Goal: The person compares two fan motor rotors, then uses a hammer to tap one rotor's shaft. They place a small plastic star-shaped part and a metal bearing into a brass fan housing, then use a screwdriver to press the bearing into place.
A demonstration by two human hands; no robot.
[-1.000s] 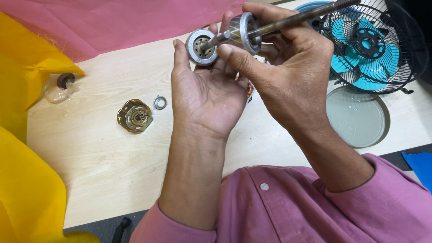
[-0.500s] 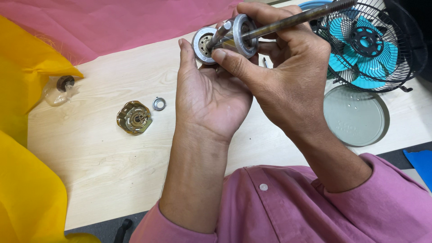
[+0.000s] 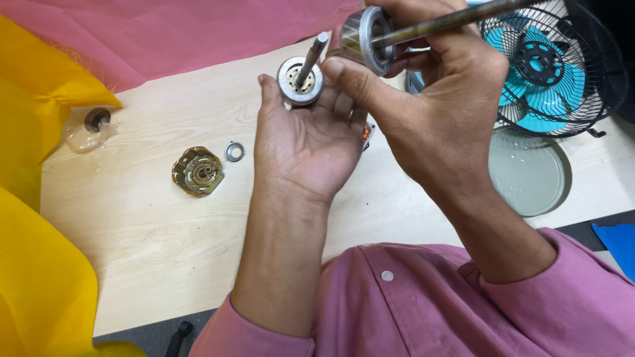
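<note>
My left hand (image 3: pixel 305 139) is palm up over the wooden table (image 3: pixel 152 225), holding a round grey metal motor part (image 3: pixel 300 80) at its fingertips. My right hand (image 3: pixel 430 99) grips a metal rotor (image 3: pixel 365 32) on a long steel shaft (image 3: pixel 456 18). The shaft's near end (image 3: pixel 313 54) pokes into the centre hole of the round part. A brass-coloured motor cover plate (image 3: pixel 197 171) and a small metal ring (image 3: pixel 234 151) lie on the table left of my left hand.
A black wire fan guard with turquoise blades (image 3: pixel 549 66) stands at the right, above a round grey-green lid (image 3: pixel 529 173). Pink cloth (image 3: pixel 165 33) covers the table's far side, yellow cloth (image 3: pixel 33 198) the left. A clear bag with a dark part (image 3: pixel 92 125) lies at left.
My right hand has drawn the rotor up and to the right, away from the round part. More of the shaft's end now shows between the two pieces.
</note>
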